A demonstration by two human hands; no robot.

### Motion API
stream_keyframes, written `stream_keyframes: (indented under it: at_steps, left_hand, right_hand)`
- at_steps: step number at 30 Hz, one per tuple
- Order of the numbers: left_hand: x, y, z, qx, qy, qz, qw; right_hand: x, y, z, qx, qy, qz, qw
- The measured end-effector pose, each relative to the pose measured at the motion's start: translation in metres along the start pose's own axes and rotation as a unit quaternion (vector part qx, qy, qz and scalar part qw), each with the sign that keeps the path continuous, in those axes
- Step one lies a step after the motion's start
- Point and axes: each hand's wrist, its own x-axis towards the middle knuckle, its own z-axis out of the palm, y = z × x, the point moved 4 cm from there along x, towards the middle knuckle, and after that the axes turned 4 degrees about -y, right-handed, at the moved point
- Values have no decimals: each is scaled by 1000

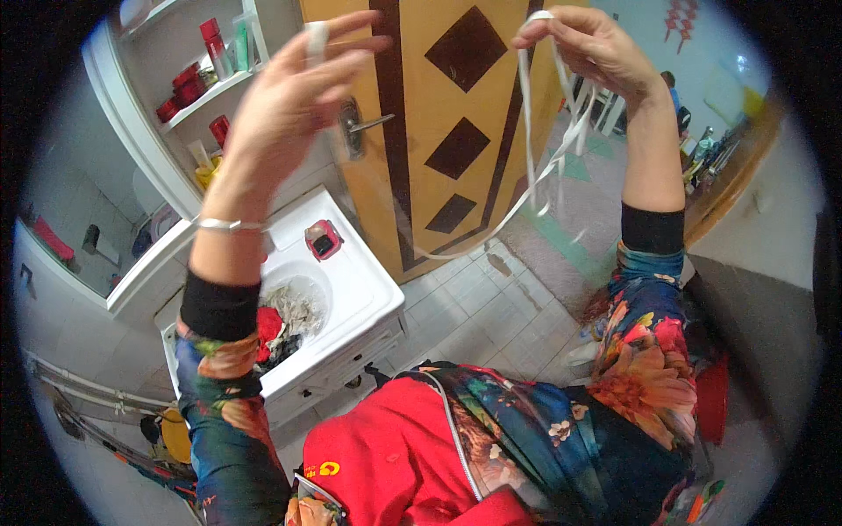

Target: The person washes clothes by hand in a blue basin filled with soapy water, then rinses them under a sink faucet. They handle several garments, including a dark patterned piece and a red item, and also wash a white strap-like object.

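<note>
My left hand (pixel 309 85) is raised at the upper left, blurred, with its fingers extended. White material wraps one of its fingers; whether the hand grips anything is unclear. Up at the right, my right hand (pixel 592 52) pinches a thin white band (pixel 525 92) between thumb and fingers. Several loops and strands of the band hang below that hand. One long strand sags in front of the wooden door and curves up, blurred, towards my left hand. A bracelet (pixel 227 224) circles my left wrist.
A white washbasin (pixel 365 289) holds wet cloth (pixel 293 306), with a red soap dish (pixel 323 239) on its rim. Behind stands a wooden door (pixel 454 98) with a metal handle (pixel 371 123). Shelves (pixel 210 98) carry bottles and jars. Another person (pixel 671 85) is partly visible at the far right.
</note>
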Motion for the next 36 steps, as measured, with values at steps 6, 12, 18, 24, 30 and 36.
stream_keyframes:
  at_steps: [6,12,18,24,30,36]
  left_hand:
    - [30,-29,71,0,-101,-102,990]
    - [41,-30,30,-39,7,-106,994]
    - [51,42,-80,-93,128,41,987]
    - [41,97,-143,-32,251,25,967]
    - [44,70,-174,-29,317,-29,947]
    - [40,117,-189,-47,336,15,941]
  right_hand:
    - [26,-30,52,-76,-42,31,996]
    - [2,24,32,-196,61,-88,975]
    - [-63,104,4,-135,41,126,982]
    - [-142,185,-7,6,27,294,955]
    - [-215,242,-6,225,173,302,910]
    - [-247,297,33,127,151,415,888]
